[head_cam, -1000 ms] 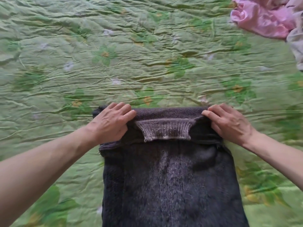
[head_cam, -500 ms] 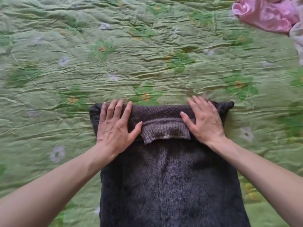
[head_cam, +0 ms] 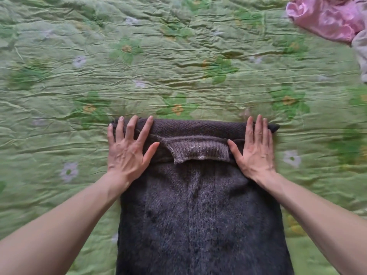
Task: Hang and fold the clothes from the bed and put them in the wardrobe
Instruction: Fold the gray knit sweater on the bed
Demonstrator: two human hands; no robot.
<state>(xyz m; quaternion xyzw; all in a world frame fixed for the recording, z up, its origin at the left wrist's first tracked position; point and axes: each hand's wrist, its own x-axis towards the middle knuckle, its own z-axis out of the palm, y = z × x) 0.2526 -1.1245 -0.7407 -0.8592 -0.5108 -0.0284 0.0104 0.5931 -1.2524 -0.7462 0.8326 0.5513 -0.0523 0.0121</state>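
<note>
One bed [head_cam: 178, 56], green floral quilt, wrinkled. One dark grey knit sweater [head_cam: 198, 215] lying flat on it, top edge folded toward the person, ribbed collar showing. One pink garment [head_cam: 325, 18] at the far right corner. Two hands, left [head_cam: 127, 151] and right [head_cam: 256, 153], flat with fingers straight, pressing the fold's ends.

No readable text, labels, brands, numbers or signs anywhere in view.
</note>
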